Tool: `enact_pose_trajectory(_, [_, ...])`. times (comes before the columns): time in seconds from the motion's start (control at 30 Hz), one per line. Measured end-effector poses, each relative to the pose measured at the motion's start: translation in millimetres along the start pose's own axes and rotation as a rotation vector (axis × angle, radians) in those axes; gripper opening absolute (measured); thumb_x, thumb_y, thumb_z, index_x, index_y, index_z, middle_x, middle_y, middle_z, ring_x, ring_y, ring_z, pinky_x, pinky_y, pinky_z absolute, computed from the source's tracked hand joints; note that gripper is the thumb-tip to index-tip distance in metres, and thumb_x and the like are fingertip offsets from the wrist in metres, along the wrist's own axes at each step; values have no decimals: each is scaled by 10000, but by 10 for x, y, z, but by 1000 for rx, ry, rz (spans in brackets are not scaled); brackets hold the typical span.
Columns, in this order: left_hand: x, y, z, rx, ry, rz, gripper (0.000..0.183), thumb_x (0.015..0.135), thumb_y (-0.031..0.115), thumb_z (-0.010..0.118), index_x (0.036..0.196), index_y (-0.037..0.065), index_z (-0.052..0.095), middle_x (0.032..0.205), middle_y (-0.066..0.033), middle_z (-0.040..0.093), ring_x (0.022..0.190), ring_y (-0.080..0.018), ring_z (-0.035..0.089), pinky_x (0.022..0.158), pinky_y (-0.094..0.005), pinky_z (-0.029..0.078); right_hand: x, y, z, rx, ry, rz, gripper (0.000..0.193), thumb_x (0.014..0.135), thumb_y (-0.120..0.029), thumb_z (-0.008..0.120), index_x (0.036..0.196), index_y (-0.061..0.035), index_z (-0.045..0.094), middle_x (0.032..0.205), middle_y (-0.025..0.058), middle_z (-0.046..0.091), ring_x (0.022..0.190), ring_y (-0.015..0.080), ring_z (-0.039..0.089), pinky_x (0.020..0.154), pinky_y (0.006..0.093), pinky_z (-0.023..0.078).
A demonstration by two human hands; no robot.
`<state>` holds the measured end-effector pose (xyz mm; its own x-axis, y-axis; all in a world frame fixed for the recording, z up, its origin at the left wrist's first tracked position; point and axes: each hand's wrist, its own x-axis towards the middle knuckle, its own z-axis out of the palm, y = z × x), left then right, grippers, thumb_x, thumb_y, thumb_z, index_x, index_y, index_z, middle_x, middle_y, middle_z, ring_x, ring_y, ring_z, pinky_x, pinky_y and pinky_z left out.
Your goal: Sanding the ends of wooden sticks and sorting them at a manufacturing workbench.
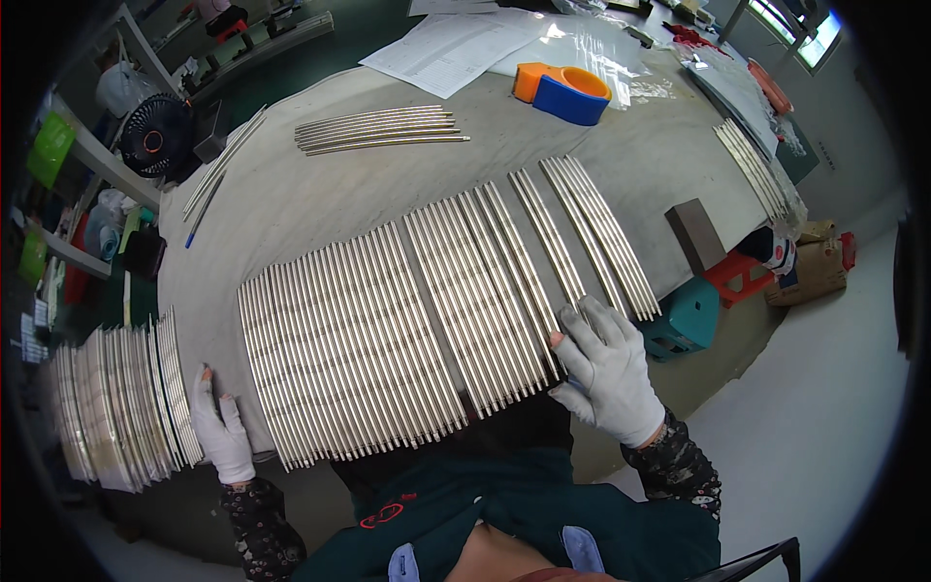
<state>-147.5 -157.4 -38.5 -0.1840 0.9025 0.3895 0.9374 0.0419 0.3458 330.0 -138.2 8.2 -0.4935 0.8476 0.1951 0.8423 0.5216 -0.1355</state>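
Many slim silvery metal rods (pixel 335 359) lie side by side across the middle of the table, their near ends at its front edge. To their right, past a narrow gap, comes another close-set group of rods (pixel 465 301). A few rods (pixel 548 238) stand apart from it, with a further small group (pixel 616 242) at the right. My right hand (pixel 609 373), in a white glove, rests its outstretched fingers over the near ends of the rods on the right. My gloved left hand (pixel 221 432) is open, fingers upward, beside a stack of rods (pixel 116 407) at the far left.
Several loose rods (pixel 378 126) lie at the back, near paper sheets (pixel 456 48) and an orange and blue ring-shaped object (pixel 567 92). A dark block (pixel 695 236) sits at the right edge, above a teal stool (pixel 684 325). A black fan (pixel 155 136) stands at the left.
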Motion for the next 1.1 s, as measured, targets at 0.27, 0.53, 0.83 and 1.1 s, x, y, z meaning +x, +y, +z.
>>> enact_pose_trajectory(0.27, [1, -20, 6, -11, -6, -15, 410, 943, 220, 475, 1244, -58, 487, 1294, -209, 513, 1196, -337, 491, 1029, -391, 361, 8, -9, 14, 11, -5, -15, 567, 810, -505, 533, 1174, -72, 503, 1244, 176, 499, 1185, 398, 440, 949, 534, 356])
enact_pose_trajectory(0.53, [-10, -55, 15, -7, 5, 1, 391, 935, 190, 483, 1246, -46, 492, 1296, -202, 516, 1193, -336, 497, 1028, -392, 365, 17, -8, 26, 24, 20, -42, 561, 791, -493, 555, 1158, -71, 517, 1231, 181, 510, 1177, 401, 450, 946, 532, 365])
enact_pose_trajectory(0.83, [-1, -29, 18, -11, 5, -5, 388, 930, 181, 484, 1237, -56, 493, 1294, -210, 515, 1193, -342, 497, 1027, -397, 367, 9, 23, 6, 31, 26, -13, 552, 780, -471, 573, 1152, -69, 504, 1212, 180, 507, 1159, 399, 460, 922, 522, 385])
enact_pose_trajectory(1.1, [-2, -16, 9, -18, 8, -5, 390, 931, 186, 486, 1233, -61, 493, 1296, -213, 514, 1192, -340, 499, 1028, -396, 368, 20, -8, -50, 24, 69, 14, 550, 659, -321, 726, 1113, -61, 556, 1211, 161, 519, 1180, 360, 459, 951, 478, 382])
